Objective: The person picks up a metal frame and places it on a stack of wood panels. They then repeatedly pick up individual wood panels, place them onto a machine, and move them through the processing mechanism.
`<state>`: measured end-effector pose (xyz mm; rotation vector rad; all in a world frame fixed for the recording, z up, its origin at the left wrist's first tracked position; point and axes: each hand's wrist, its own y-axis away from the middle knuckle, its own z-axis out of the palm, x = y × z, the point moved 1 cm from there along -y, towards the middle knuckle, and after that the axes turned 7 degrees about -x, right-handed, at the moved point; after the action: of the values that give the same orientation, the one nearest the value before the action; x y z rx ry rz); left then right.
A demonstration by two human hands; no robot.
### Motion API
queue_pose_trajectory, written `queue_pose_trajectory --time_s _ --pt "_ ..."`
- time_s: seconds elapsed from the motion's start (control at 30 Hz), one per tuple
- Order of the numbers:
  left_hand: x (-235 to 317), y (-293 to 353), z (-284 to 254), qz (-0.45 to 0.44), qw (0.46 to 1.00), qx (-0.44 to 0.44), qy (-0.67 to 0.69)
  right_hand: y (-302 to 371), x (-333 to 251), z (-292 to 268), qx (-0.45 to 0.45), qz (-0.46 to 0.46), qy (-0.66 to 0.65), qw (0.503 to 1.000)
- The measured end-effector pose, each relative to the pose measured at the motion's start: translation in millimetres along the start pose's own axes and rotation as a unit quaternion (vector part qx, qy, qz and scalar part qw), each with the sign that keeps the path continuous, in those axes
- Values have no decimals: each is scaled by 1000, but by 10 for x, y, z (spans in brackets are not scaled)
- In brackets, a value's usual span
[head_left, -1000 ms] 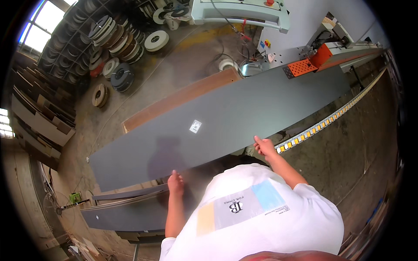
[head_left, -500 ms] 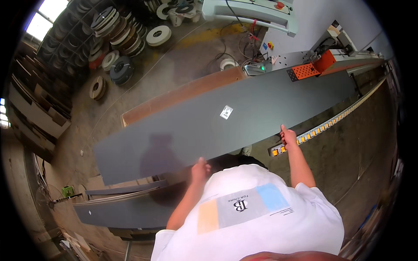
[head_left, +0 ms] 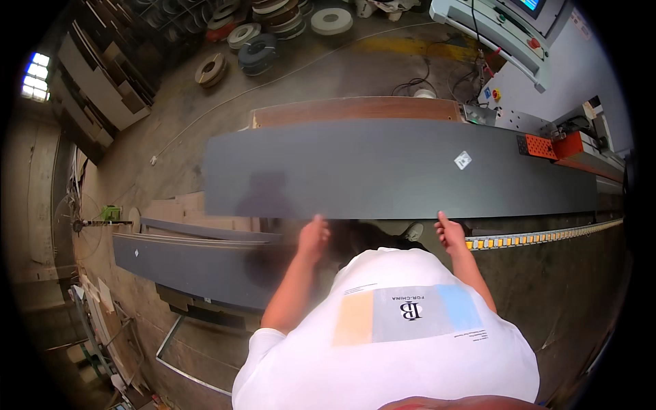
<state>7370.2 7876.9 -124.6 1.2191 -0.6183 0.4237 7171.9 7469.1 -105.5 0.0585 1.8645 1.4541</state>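
Rack (head_left: 176, 20): dark, at the far left, with coils of edging in its compartments.
Floor rolls: a brown roll (head_left: 210, 70), a dark grey roll (head_left: 257, 57) and a pale roll (head_left: 333, 29) lie loose near a stack of coils.
Panel (head_left: 342, 164): long, flat, smooth grey with a soft sheen and a dim shadow on its left half; it lies crosswise before the person, an orange perforated plate (head_left: 538, 146) over its right end, a brown board (head_left: 355, 109) along its far side.
Left hand (head_left: 314, 236): fingers loosely curled at the near edge; I can't tell whether they grip.
Right hand (head_left: 449, 232): thumb up at the same edge, other fingers bent; their hold is unclear.
Sticker (head_left: 463, 160): white, diamond-wise on the panel's right half, print too small to read.
Shirt (head_left: 383, 369): white, with orange, grey and blue blocks and dark lettering.
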Motion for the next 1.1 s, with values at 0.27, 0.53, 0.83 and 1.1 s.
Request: queue_pose_trajectory --time_s 0.27,0.53,0.83,1.1 --pt "213 -94 -196 13 999 28 -29 -119 18 233 -6 -14 -94 995" --pt "-21 -147 456 -64 997 -5 -45 -144 -19 -383 91 -60 -140 984" --pt "-391 -336 1074 -69 988 -97 -100 -219 -59 -1079 155 -76 -192 966" --pt "-318 -232 1539 -47 940 -272 -203 -453 -29 -1439 271 -127 -270 915"
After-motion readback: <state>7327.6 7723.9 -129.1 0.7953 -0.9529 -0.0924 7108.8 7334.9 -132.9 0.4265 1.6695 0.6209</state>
